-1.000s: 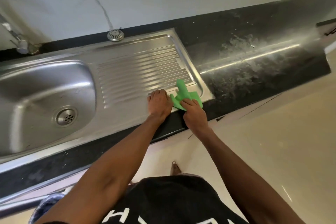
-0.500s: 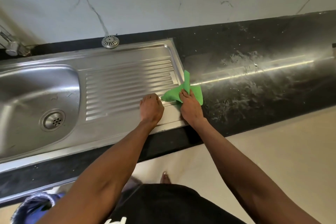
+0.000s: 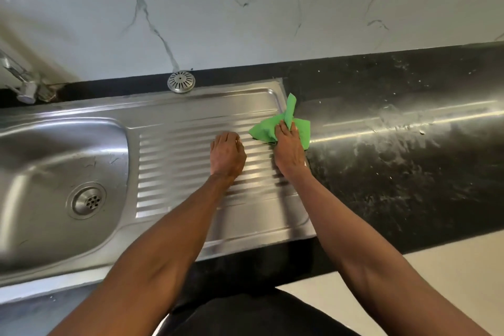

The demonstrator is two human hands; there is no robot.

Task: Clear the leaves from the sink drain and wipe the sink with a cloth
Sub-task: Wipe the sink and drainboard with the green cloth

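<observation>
Crumpled and bright green, cloth [image 3: 266, 128] bunched on the right end of the ribbed steel drainboard [image 3: 191, 150], one pointed corner sticking up over the rim toward the dusty black countertop [image 3: 395, 166]. Clamped on its middle by right hand [image 3: 289, 151], fingers curled into the folds; left hand [image 3: 227, 155] just beside it, knuckles bent, fingertips pressing the ridges, holding nothing. Further left, sink basin [image 3: 35, 158] with round drain [image 3: 87, 200] showing bare perforated metal, loose strainer cap [image 3: 181, 81] by the marble wall.
</observation>
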